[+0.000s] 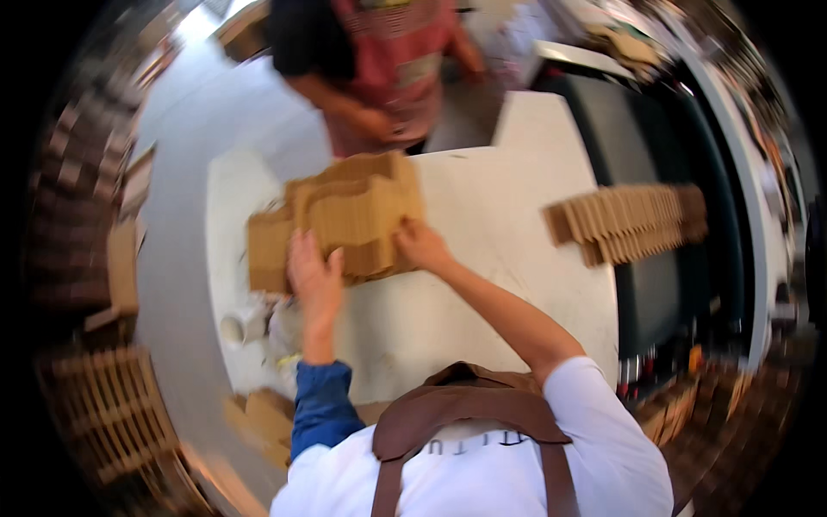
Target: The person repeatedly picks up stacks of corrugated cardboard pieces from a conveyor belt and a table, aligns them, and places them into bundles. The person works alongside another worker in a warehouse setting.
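A stack of flat brown die-cut cardboard pieces lies on the white table, its edges stepped and wavy. My left hand rests on the near left part of the stack, fingers stretched forward and the thumb apart. At the stack's right edge, my right hand has its fingers bent and closed on the cardboard. Motion blur hides exactly how many pieces are between those fingers. A blue sleeve covers my left forearm; the right forearm is bare.
Across the table stands a person in a red apron. A fanned row of cardboard pieces sits at the right, over a dark conveyor-like belt. A white roll lies near the table's left edge. Wooden pallets and cardboard piles surround the floor.
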`<state>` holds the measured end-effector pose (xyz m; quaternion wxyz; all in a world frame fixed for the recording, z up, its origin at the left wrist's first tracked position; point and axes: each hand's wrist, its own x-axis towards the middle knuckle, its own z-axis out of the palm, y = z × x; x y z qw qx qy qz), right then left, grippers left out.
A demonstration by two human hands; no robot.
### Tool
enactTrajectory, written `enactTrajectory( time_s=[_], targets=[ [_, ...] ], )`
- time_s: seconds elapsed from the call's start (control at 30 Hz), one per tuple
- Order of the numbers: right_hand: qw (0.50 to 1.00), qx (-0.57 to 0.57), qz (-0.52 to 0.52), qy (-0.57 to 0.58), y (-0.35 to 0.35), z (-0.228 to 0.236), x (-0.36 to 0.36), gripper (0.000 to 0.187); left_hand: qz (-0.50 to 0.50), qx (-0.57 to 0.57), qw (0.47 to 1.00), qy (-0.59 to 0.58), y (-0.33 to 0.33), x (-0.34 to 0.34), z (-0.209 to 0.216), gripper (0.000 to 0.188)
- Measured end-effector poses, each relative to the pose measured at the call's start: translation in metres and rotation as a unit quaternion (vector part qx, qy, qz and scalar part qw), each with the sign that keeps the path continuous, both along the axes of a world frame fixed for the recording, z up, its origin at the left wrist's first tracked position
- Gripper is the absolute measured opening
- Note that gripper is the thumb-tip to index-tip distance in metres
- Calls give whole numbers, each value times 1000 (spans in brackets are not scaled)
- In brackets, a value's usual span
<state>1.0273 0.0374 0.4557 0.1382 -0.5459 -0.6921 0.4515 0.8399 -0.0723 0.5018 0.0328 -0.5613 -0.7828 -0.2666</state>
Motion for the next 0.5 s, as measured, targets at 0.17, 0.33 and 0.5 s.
enactTrajectory(
  time_s=[0.17, 0.33, 0.5],
  targets=[
    [995, 85, 29, 52, -2, -30, 41, 45, -24, 115, 988, -99, 6, 54, 29, 41],
    [984, -62, -51, 156, -48, -20, 149, 45, -193, 41, 884, -424, 19, 171, 10, 26],
    [978, -127, -133, 97, -128, -61, 297, 41, -215, -206, 694, -656, 47, 348, -75, 34]
  ],
)
